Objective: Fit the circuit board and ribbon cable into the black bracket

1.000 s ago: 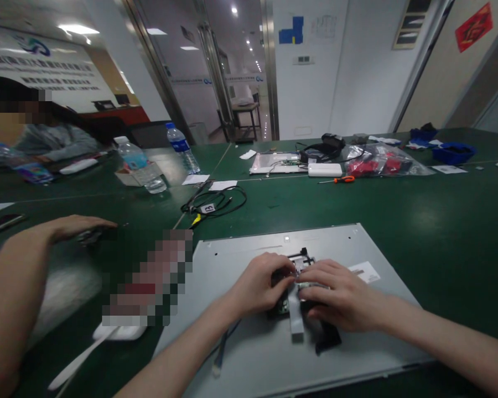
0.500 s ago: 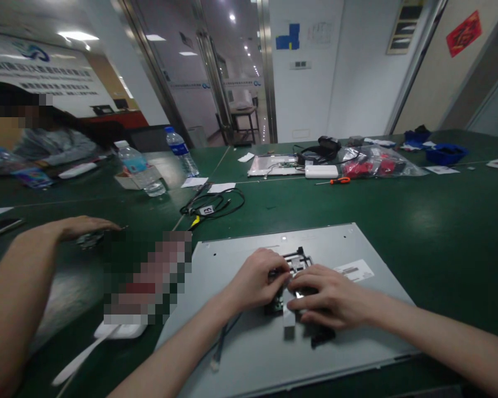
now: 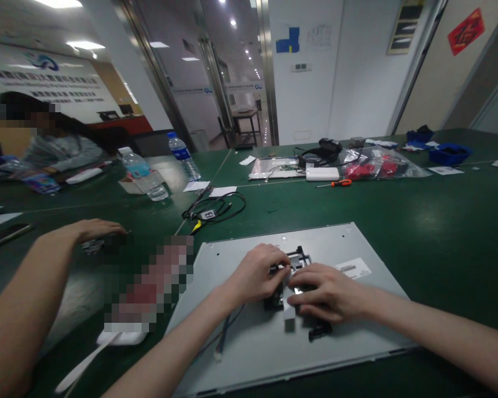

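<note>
Head view: on a grey metal panel point(image 3: 315, 356), a pale flat strip point(image 3: 289, 309) runs near to far between two hands about equally close. The right hand point(image 3: 330, 293), fingers loosely spread, is at its right edge; the left hand point(image 3: 259, 275) bunches thumb and fingertips by its far end. Whether either pinches anything, I cannot tell. A dark assembly point(image 3: 273, 301) lies beneath, its frame reaching farther.

this is looking like an office: a lettered logo wall point(image 3: 83, 91) and ceiling lights point(image 3: 85, 45) are showing at upper left, glass doors point(image 3: 186, 74) are standing near top centre, and a big green desk point(image 3: 398, 210) is spanning the frame.
</note>
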The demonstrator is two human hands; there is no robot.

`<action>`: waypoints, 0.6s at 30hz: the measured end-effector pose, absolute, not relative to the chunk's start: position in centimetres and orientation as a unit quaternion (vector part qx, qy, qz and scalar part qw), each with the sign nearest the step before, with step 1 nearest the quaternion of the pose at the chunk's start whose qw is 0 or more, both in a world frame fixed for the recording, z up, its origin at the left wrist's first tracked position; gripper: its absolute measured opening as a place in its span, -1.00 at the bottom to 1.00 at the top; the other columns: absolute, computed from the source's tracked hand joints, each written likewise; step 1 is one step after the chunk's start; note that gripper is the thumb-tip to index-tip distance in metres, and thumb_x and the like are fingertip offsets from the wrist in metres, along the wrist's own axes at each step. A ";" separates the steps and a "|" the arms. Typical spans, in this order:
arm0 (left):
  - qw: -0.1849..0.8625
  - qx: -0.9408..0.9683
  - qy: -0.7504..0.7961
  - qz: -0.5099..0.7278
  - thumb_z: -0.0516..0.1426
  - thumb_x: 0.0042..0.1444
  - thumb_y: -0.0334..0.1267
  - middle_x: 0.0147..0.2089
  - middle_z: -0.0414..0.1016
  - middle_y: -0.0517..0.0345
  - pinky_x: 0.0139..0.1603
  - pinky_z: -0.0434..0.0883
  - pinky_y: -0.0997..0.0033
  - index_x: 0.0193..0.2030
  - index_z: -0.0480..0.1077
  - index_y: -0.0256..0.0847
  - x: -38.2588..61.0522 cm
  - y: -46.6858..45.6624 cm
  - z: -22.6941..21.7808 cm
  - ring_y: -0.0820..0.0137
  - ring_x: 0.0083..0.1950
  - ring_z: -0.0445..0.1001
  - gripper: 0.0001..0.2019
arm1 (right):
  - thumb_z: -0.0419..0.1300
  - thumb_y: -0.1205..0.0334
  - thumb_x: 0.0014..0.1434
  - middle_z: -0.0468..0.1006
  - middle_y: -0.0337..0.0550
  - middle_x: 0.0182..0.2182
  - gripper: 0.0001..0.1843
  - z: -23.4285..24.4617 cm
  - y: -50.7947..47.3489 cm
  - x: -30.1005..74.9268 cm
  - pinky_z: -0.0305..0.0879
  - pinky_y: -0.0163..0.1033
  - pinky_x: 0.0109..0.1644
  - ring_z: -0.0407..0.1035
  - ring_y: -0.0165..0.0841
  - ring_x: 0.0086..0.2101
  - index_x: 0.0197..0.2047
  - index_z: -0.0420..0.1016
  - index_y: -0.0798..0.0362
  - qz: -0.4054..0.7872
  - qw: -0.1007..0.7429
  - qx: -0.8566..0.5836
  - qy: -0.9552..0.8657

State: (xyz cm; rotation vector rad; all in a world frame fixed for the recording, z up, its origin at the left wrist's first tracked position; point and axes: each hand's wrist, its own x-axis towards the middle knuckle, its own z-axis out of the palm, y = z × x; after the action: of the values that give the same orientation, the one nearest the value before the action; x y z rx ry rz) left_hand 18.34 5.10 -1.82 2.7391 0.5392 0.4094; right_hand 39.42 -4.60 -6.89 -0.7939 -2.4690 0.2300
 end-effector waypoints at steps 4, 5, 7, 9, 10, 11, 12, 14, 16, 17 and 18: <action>0.173 0.952 0.229 0.108 0.15 0.20 -0.28 0.00 0.52 0.00 0.07 0.39 0.08 0.05 0.41 -0.15 17.4 4.7 -0.8 0.19 0.02 0.46 -0.73 | 0.06 0.19 0.37 0.46 -0.03 0.10 -0.71 -6.8 -4.6 39.4 0.32 -0.06 0.10 0.35 -0.25 0.05 0.08 0.47 -0.01 0.101 0.267 -0.298 -0.911; 0.178 0.950 0.231 0.109 0.16 0.20 -0.28 0.04 0.50 0.00 0.13 0.37 0.04 0.09 0.39 -0.14 17.0 4.7 -0.7 0.17 0.07 0.44 -0.69 | 0.06 0.19 0.37 0.46 -0.03 0.10 -0.71 -6.8 -4.7 39.4 0.32 -0.06 0.11 0.34 -0.25 0.05 0.08 0.47 -0.01 0.105 0.263 -0.301 -0.911; 0.186 0.952 0.218 0.107 0.21 0.15 -0.26 0.16 0.43 -0.01 0.24 0.30 -0.02 0.18 0.32 -0.12 16.1 4.9 -1.0 0.13 0.19 0.37 -0.57 | 0.06 0.19 0.38 0.46 -0.02 0.10 -0.72 -6.7 -4.8 39.4 0.30 -0.05 0.12 0.33 -0.25 0.07 0.08 0.47 0.00 0.110 0.258 -0.307 -0.909; 0.190 0.955 0.204 0.098 0.26 0.10 -0.20 0.29 0.31 -0.05 0.31 0.24 -0.08 0.28 0.23 -0.10 15.2 5.4 -1.5 0.07 0.30 0.27 -0.40 | 0.07 0.17 0.38 0.46 -0.02 0.10 -0.73 -6.6 -5.1 39.3 0.29 -0.04 0.13 0.33 -0.24 0.07 0.07 0.47 0.00 0.109 0.250 -0.316 -0.909; 0.195 0.955 0.204 0.092 0.28 0.08 -0.14 0.33 0.25 -0.08 0.33 0.21 -0.11 0.32 0.18 -0.10 14.8 5.6 -1.8 0.04 0.33 0.23 -0.32 | 0.07 0.17 0.38 0.46 -0.02 0.10 -0.73 -6.6 -5.2 39.3 0.29 -0.04 0.12 0.33 -0.23 0.06 0.07 0.47 0.00 0.107 0.245 -0.320 -0.909; 0.205 0.956 0.196 0.081 0.32 0.02 -0.05 0.34 0.23 -0.12 0.33 0.20 -0.14 0.34 0.14 -0.11 14.6 5.8 -2.1 -0.01 0.34 0.21 -0.23 | 0.07 0.16 0.38 0.46 -0.02 0.09 -0.73 -6.6 -5.3 39.3 0.29 -0.04 0.11 0.34 -0.23 0.05 0.07 0.48 0.00 0.104 0.240 -0.324 -0.909; 0.215 0.955 0.193 0.066 0.35 -0.04 0.02 0.36 0.21 -0.13 0.34 0.19 -0.16 0.37 0.10 -0.11 14.4 5.9 -2.2 -0.04 0.35 0.20 -0.13 | 0.08 0.15 0.39 0.46 -0.01 0.09 -0.73 -6.5 -5.4 39.2 0.29 -0.03 0.11 0.34 -0.22 0.04 0.07 0.48 0.00 0.102 0.235 -0.328 -0.909; 0.228 0.953 0.195 0.050 0.39 -0.15 0.11 0.36 0.20 -0.14 0.34 0.19 -0.19 0.39 0.05 -0.10 14.3 6.0 -2.4 -0.07 0.35 0.18 0.00 | 0.07 0.15 0.39 0.46 -0.02 0.10 -0.73 -6.4 -5.7 39.1 0.29 -0.04 0.09 0.34 -0.21 0.03 0.07 0.48 0.00 0.098 0.230 -0.334 -0.909; 0.235 0.951 0.194 0.044 0.40 -0.18 0.12 0.36 0.19 -0.15 0.33 0.18 -0.21 0.40 0.02 -0.09 14.4 5.8 -2.2 -0.09 0.35 0.18 0.05 | 0.07 0.15 0.39 0.46 -0.03 0.10 -0.73 -6.3 -6.1 39.0 0.28 -0.04 0.09 0.34 -0.20 0.04 0.07 0.47 -0.01 0.095 0.226 -0.338 -0.909; 0.237 0.951 0.192 0.044 0.40 -0.19 0.11 0.36 0.18 -0.15 0.33 0.18 -0.21 0.41 0.01 -0.09 14.5 5.6 -2.0 -0.10 0.35 0.18 0.06 | 0.06 0.15 0.40 0.45 -0.03 0.11 -0.73 -6.2 -6.2 38.9 0.28 -0.04 0.09 0.34 -0.20 0.04 0.08 0.47 -0.01 0.093 0.223 -0.340 -0.909; 0.240 0.951 0.189 0.044 0.41 -0.18 0.08 0.37 0.18 -0.15 0.33 0.18 -0.21 0.41 0.01 -0.09 14.6 5.4 -1.9 -0.09 0.35 0.18 0.06 | 0.06 0.15 0.40 0.45 -0.03 0.11 -0.73 -6.1 -6.4 38.8 0.28 -0.04 0.09 0.34 -0.20 0.05 0.08 0.46 -0.01 0.091 0.221 -0.341 -0.909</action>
State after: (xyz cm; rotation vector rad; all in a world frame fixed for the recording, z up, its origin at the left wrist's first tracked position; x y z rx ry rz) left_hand 14.56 5.43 -1.87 2.6035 0.5176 0.1206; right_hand 38.84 -6.41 -6.07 -0.9431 -2.5137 0.2514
